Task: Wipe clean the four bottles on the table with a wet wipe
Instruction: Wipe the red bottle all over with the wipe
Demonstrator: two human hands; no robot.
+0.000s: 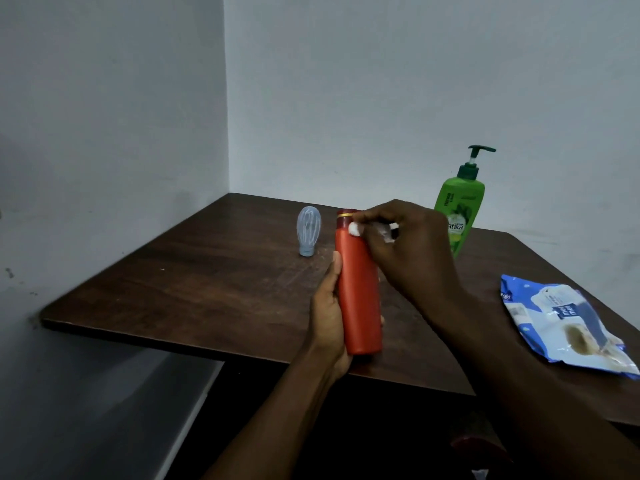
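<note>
Red bottle (358, 292), clasped in the left grip (327, 317), may slip if the right grip (405, 244), pinching the wipe (355, 229), scrubs hard.

The right hand (405, 244) hides most of the wet wipe (355, 229) and the green bottle's (460, 202) lower left side.

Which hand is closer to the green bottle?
Right. The right hand, holding the wipe, is beside the green bottle; the left hand grips the red bottle farther off.
</note>
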